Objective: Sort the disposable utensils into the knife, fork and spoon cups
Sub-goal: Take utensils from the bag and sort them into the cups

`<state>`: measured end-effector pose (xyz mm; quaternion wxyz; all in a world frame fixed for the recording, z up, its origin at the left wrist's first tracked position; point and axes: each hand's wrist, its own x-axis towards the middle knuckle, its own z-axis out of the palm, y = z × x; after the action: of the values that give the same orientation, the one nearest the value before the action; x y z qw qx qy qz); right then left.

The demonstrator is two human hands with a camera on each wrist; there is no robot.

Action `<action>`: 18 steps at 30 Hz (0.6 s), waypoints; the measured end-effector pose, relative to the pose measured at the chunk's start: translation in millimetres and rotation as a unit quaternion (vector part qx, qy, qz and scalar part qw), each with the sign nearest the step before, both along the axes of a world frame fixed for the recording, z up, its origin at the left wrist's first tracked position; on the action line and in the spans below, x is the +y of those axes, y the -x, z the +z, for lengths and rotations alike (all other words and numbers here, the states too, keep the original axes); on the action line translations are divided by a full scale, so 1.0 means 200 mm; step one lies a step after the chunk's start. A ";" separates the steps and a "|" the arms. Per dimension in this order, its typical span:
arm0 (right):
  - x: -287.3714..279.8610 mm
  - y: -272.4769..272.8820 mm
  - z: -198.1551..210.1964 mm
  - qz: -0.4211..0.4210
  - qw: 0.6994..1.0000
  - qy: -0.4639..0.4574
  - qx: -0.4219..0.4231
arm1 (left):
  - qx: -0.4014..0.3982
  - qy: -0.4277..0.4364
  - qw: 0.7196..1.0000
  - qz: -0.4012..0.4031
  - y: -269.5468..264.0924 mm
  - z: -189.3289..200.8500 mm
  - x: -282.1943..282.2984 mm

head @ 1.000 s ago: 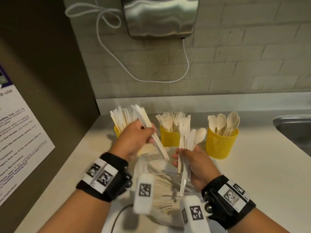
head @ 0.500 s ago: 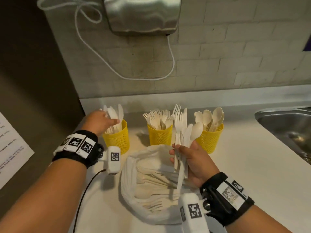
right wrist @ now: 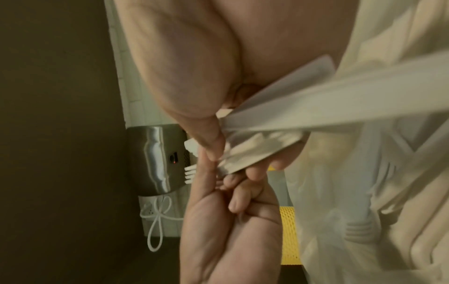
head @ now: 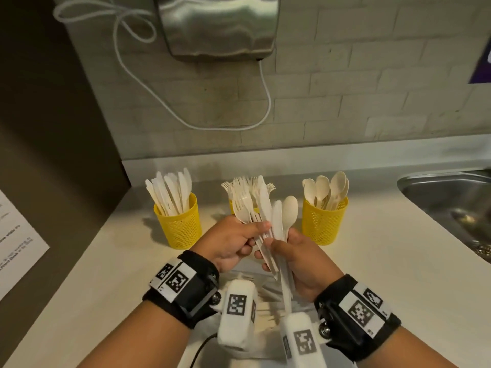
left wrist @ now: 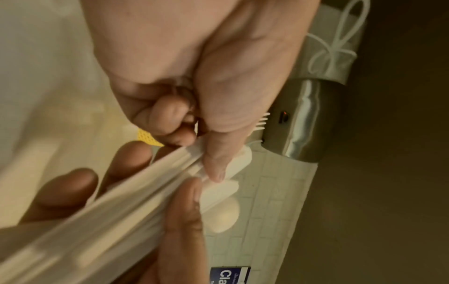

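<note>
Three yellow mesh cups stand in a row: the knife cup [head: 176, 221] on the left, the fork cup [head: 240, 205] half hidden in the middle, the spoon cup [head: 324, 221] on the right. In front of the fork cup my right hand [head: 276, 251] grips a mixed bundle upright, with a spoon [head: 289, 208] and a knife [head: 277, 221] showing. My left hand [head: 255, 235] pinches the forks [head: 244, 205] at the bundle's left side. The left wrist view shows its thumb [left wrist: 216, 165] pressed on the white handles [left wrist: 145, 192]. A white bag of utensils [head: 265, 288] lies under both hands.
A steel hand dryer [head: 218, 25] with a looped white cord hangs on the tiled wall behind the cups. A steel sink [head: 451, 197] is set in the counter at the right. A dark wall with a paper sign [head: 16, 251] closes off the left.
My left hand carried knives to the knife cup, let them go there, then came back to the bundle and took hold of the forks. The right hand kept its bundle.
</note>
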<state>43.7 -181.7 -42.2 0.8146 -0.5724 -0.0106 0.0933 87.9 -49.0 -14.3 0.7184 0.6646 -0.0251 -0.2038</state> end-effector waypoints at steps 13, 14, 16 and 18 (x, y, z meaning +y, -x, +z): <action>-0.08 -0.03 -0.02 -0.120 0.985 -0.105 0.066 | -0.152 0.014 0.980 0.128 -0.25 0.31 0.09; -0.09 -0.03 -0.01 -0.127 0.984 -0.107 0.057 | -0.173 -0.014 0.976 0.129 -0.29 0.32 0.08; -0.10 -0.03 0.00 -0.135 0.984 -0.109 0.046 | -0.199 -0.093 0.968 0.120 -0.35 0.31 0.05; -0.11 -0.03 0.01 -0.137 0.983 -0.111 0.042 | -0.216 -0.197 0.951 0.096 -0.40 0.26 0.01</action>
<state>48.8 -203.2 -40.5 0.8777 -0.4703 0.0915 0.0027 168.1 -46.5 38.7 0.5668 0.8203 -0.0754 0.0137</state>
